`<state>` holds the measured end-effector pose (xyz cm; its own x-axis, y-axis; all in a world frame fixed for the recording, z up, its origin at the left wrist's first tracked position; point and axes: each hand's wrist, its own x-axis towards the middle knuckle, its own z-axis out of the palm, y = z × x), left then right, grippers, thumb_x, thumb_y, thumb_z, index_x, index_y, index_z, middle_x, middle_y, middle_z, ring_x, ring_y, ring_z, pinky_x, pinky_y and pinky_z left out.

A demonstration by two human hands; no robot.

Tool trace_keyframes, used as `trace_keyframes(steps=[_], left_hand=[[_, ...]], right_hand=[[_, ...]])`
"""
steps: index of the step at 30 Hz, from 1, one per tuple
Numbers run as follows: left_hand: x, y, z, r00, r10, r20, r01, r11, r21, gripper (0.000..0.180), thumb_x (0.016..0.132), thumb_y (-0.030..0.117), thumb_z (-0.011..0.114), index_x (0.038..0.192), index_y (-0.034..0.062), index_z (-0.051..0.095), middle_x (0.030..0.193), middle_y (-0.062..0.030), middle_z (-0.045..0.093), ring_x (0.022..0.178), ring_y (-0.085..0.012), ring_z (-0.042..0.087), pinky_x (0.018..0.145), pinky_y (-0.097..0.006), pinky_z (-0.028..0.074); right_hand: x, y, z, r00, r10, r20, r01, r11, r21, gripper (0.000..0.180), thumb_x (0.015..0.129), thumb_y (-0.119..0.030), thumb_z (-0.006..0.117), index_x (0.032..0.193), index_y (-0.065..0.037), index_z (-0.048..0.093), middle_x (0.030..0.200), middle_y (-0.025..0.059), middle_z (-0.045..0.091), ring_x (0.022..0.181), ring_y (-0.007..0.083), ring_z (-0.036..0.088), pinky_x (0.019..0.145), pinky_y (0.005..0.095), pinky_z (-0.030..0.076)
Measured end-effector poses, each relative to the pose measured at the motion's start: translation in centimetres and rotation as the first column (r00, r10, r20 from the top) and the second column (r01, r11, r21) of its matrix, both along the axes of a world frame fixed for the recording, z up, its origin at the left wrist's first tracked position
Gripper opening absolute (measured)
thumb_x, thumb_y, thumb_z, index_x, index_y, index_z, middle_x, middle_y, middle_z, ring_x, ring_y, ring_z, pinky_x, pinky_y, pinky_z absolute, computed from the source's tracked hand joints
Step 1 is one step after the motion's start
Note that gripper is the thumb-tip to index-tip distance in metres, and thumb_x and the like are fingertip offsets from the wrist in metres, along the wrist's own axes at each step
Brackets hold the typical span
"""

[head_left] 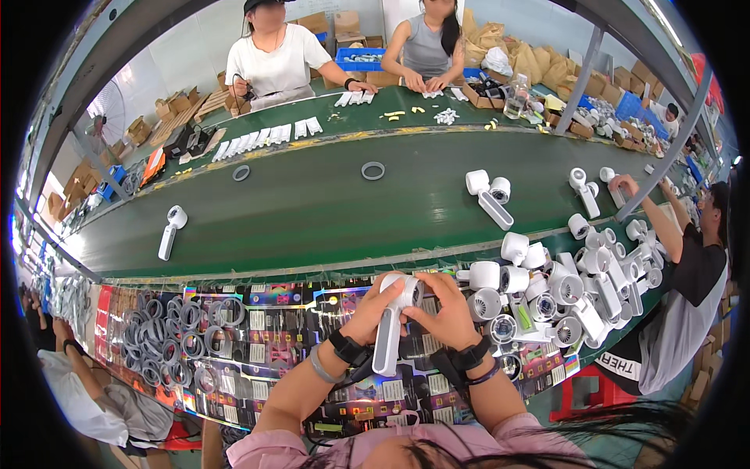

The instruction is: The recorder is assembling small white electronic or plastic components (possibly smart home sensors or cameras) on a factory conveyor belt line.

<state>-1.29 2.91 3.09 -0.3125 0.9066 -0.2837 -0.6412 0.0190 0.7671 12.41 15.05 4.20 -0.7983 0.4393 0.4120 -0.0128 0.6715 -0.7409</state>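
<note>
A white handheld fan is between my two hands, its round head up and its handle slanting down toward me. My left hand is closed around the head's left side. On the other side, the fingers and thumb of my right hand grip the rim of the head. To the left, a heap of grey rings lies on the printed sheets covering the bench. A pile of similar white fans and fan heads is close to my right hand.
Beyond the bench runs a green conveyor belt carrying several fans and two grey rings. Two people stand across it by white parts. Another person's arm reaches over the belt at right. Metal posts rise along the line.
</note>
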Motion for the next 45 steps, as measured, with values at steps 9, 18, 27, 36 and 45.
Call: trace_keyframes(steps=[9, 18, 27, 36, 45], left_hand=[[-0.9, 0.3, 0.0, 1.000, -0.012, 0.000, 0.012, 1.000, 0.023, 0.049, 0.093, 0.041, 0.060, 0.128, 0.0118, 0.041, 0.085, -0.0067, 0.059, 0.061, -0.0152, 0.063, 0.047, -0.034, 0.058], [-0.6, 0.2, -0.6, 1.000, -0.026, -0.004, 0.026, 1.000, 0.009, 0.051, 0.092, 0.044, 0.061, 0.129, 0.0151, 0.040, 0.088, -0.0050, 0.059, 0.061, -0.0143, 0.063, 0.047, -0.034, 0.058], [0.3, 0.2, 0.2, 0.999, 0.021, -0.030, -0.022, 1.000, -0.022, 0.049, 0.092, 0.042, 0.062, 0.127, 0.0157, 0.040, 0.089, -0.0048, 0.057, 0.061, -0.0138, 0.063, 0.047, -0.034, 0.059], [0.6, 0.3, 0.2, 0.998, 0.037, -0.043, -0.038, 0.999, -0.031, 0.050, 0.092, 0.042, 0.062, 0.126, 0.0151, 0.040, 0.089, -0.0049, 0.058, 0.061, -0.0136, 0.062, 0.047, -0.033, 0.058], [0.7, 0.4, 0.2, 0.996, 0.084, -0.020, -0.084, 0.996, -0.026, 0.041, 0.095, 0.045, 0.056, 0.121, 0.0137, 0.047, 0.082, -0.0051, 0.060, 0.058, -0.0144, 0.062, 0.050, -0.033, 0.058]], right_hand=[[-0.4, 0.5, 1.6, 0.993, 0.114, -0.010, -0.113, 0.993, 0.042, 0.062, 0.073, -0.006, 0.070, 0.132, -0.002, 0.050, 0.130, 0.0195, 0.052, 0.122, 0.0380, 0.051, 0.102, 0.0406, 0.043], [-0.3, 0.3, 1.3, 0.991, 0.120, -0.064, -0.113, 0.987, 0.112, 0.057, 0.071, -0.003, 0.069, 0.127, -0.004, 0.055, 0.124, 0.0175, 0.057, 0.114, 0.0364, 0.057, 0.096, 0.0402, 0.047], [-0.4, 0.1, 1.1, 0.997, 0.054, -0.056, -0.043, 0.981, 0.188, 0.057, 0.070, -0.007, 0.071, 0.125, -0.004, 0.056, 0.122, 0.0177, 0.059, 0.108, 0.0358, 0.060, 0.090, 0.0396, 0.051], [-0.6, -0.1, 0.5, 0.998, 0.013, -0.054, -0.003, 0.982, 0.188, 0.058, 0.069, -0.007, 0.070, 0.124, -0.003, 0.055, 0.120, 0.0170, 0.059, 0.106, 0.0363, 0.061, 0.090, 0.0404, 0.051], [-0.6, -0.4, 0.1, 0.997, 0.008, -0.073, 0.011, 0.965, 0.262, 0.057, 0.073, -0.008, 0.069, 0.128, -0.003, 0.055, 0.127, 0.0174, 0.058, 0.105, 0.0351, 0.062, 0.085, 0.0400, 0.052]])
